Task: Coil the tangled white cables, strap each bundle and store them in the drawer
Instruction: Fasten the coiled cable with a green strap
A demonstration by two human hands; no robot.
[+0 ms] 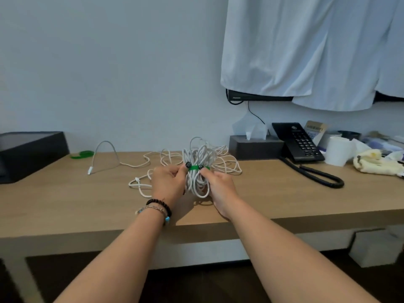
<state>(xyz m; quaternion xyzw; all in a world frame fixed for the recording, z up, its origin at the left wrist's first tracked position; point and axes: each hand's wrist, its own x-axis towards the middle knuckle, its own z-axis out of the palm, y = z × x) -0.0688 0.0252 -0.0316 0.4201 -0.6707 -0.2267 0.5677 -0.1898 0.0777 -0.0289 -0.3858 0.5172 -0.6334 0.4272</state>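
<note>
A coiled bundle of white cable (197, 182) is held upright just above the wooden desk (65, 200), with a green strap (194, 167) wrapped round its middle. My left hand (168, 182) grips the bundle's left side, thumb on the strap. My right hand (220, 185) pinches the strap's right end against the bundle. More loose white cable (227, 165) lies tangled behind the bundle. Another white cable (105, 154) arches up at the left, its plug end resting on the desk. A spare green strap (82, 154) lies at the back left.
A black box (28, 154) sits at the desk's left end. At the back right stand a dark tissue box (254, 147), a black telephone (297, 142) with its coiled cord (317, 173), a white cup (338, 150) and a yellow cloth (373, 160). White fabric (306, 51) hangs over a wall screen.
</note>
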